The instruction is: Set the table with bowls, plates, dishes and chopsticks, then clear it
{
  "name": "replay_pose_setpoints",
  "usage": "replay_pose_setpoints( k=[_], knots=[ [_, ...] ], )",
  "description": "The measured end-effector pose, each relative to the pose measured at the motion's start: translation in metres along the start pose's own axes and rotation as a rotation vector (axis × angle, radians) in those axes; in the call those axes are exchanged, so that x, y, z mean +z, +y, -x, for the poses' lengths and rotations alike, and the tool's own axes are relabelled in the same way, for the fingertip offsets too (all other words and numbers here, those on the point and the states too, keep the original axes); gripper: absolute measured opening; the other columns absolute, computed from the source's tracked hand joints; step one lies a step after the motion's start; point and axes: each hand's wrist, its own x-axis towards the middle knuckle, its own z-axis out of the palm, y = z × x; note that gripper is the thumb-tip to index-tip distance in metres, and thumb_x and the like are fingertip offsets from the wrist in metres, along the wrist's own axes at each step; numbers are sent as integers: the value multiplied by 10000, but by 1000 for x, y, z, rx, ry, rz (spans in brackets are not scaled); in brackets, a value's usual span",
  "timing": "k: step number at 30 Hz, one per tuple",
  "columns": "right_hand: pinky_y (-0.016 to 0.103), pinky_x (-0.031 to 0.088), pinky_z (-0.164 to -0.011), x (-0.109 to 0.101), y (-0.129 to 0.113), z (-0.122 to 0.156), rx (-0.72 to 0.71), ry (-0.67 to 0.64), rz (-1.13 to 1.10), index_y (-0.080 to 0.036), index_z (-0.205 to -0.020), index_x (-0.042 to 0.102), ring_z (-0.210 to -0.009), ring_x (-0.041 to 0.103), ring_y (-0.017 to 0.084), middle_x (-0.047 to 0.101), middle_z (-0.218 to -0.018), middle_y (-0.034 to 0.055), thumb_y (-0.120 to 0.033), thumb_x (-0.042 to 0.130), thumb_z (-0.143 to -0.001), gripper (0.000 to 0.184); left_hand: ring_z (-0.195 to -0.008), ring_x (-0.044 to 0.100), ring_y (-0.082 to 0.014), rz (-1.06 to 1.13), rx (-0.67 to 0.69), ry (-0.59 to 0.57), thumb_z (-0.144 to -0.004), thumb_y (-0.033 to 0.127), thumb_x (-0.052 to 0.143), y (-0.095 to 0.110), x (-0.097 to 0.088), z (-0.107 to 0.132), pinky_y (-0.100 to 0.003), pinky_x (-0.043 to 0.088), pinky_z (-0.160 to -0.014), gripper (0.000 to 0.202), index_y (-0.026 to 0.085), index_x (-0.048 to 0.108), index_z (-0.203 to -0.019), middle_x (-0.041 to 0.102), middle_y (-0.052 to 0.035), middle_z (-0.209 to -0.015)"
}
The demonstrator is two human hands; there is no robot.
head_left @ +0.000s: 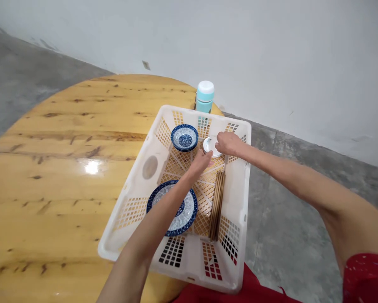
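Inside a white plastic basket (125, 185), my left hand (203, 160) and my right hand (228, 143) close on opposite sides of a small white bowl (210, 145) in the far right corner. Whether the bowl rests on the basket floor is unclear. Beside it on the left stands a stack of blue-and-white patterned bowls (184, 138). A larger blue-and-white plate (189, 210) lies nearer to me, partly hidden under my left forearm. Several wooden chopsticks (218, 206) lie lengthwise along the basket's right side.
The basket sits on a round, glossy wooden table (65, 168), overhanging its right edge. A turquoise bottle with a white lid (205, 97) stands just behind the basket. A pale wall (270, 63) rises beyond, and grey concrete floor (280, 202) lies to the right.
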Motion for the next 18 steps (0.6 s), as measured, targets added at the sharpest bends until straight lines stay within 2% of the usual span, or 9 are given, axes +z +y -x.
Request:
replay_pose_setpoints(
  k=[4, 7, 9, 12, 15, 18],
  knots=[
    [374, 471, -907, -8, -1, 42, -29, 182, -85, -66, -1198, 604, -1074, 641, 312, 675, -1170, 216, -290, 461, -940, 370, -904, 698, -189, -136, 189, -61, -902, 315, 561, 27, -38, 57, -318, 542, -868, 372, 129, 563, -1224, 704, -101, -1018],
    [380, 479, -910, -3, 1, 77, -53, 339, -214, -122, -1285, 565, -1071, 639, 287, 662, -1230, 162, -285, 451, -936, 402, -946, 701, -187, -261, 350, -3, -919, 337, 528, 36, -70, 113, -311, 546, -883, 328, 160, 611, -1183, 715, -83, -1053],
    [384, 490, -905, 3, 2, 101, -59, 449, -306, -138, -1298, 565, -1050, 649, 275, 666, -1226, 144, -281, 447, -929, 412, -951, 704, -182, -325, 462, 126, -928, 352, 523, 33, -90, 151, -307, 550, -886, 315, 177, 626, -1169, 721, -74, -1063],
    [383, 505, -911, 16, 0, 142, -52, 634, -434, -157, -1264, 585, -1000, 667, 242, 677, -1187, 133, -267, 434, -923, 389, -894, 715, -165, -371, 589, 402, -942, 358, 506, 19, -115, 205, -297, 567, -848, 297, 192, 644, -1145, 728, -54, -1018],
    [383, 521, -910, 36, -7, 187, -7, 818, -541, -199, -1213, 603, -966, 679, 213, 680, -1163, 106, -273, 434, -923, 344, -836, 722, -149, -390, 652, 642, -953, 351, 486, -3, -133, 249, -282, 579, -809, 280, 192, 662, -1101, 731, -38, -960],
    [402, 525, -920, 63, -19, 232, 80, 951, -610, -206, -1182, 611, -948, 688, 207, 686, -1106, 89, -281, 451, -918, 318, -815, 724, -149, -376, 679, 800, -964, 345, 470, -29, -149, 284, -290, 586, -804, 293, 179, 666, -1105, 734, -47, -949]
  ],
)
